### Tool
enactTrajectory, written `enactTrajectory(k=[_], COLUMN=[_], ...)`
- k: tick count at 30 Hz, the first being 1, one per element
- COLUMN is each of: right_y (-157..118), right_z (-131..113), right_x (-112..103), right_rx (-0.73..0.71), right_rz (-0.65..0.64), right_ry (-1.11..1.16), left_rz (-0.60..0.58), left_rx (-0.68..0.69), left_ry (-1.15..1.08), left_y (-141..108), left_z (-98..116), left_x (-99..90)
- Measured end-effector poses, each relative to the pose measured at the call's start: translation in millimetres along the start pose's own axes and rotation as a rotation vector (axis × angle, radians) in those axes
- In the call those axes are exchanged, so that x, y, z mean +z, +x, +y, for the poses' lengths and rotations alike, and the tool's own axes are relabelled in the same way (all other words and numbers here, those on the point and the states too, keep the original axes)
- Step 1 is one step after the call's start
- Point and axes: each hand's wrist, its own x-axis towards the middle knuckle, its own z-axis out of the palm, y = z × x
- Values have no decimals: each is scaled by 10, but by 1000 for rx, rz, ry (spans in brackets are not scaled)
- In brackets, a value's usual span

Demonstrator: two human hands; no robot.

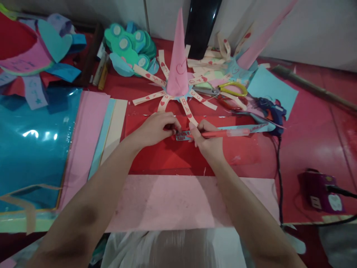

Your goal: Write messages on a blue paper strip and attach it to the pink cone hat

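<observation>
"Where's the blue strip point(241, 128)?"

"Between the hands at its left end, where red writing shows; the rest runs out past the right hand point(208, 139), over a red sheet point(156, 158)."

"And that right hand?"

"Closed around a red pen point(216, 133), its clear cap end pointing away to the right. Thumb and fingertips are at the strip too."

"The left hand point(160, 128)?"

"Fingers curled, tips at the strip's left end. I can't tell whether they pinch it or only touch it."

"What's just beyond them?"

"A pink cone point(178, 76), upright, with lettered paper strips point(185, 106) fanning around its base. One reaches down towards the right thumb."

"Farther off?"

"Scissors point(232, 88) beyond the right hand, a glue gun point(273, 113) out to its right by the strip's far end. Green cutouts point(125, 46) lie beyond the left hand. Nearer the body than both hands, there's a pink sheet point(173, 201)."
</observation>
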Motion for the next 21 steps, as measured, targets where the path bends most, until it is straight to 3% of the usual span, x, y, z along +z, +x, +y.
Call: enactTrajectory(k=[21], right_y=[23], right_z=[9], right_x=[0], right_rx=[24], right_rz=[-50], right_ry=[-18], left_rz=[-3], left_rx=[3], left_ry=[3], left_y=[10], left_z=[11], left_x=[-21])
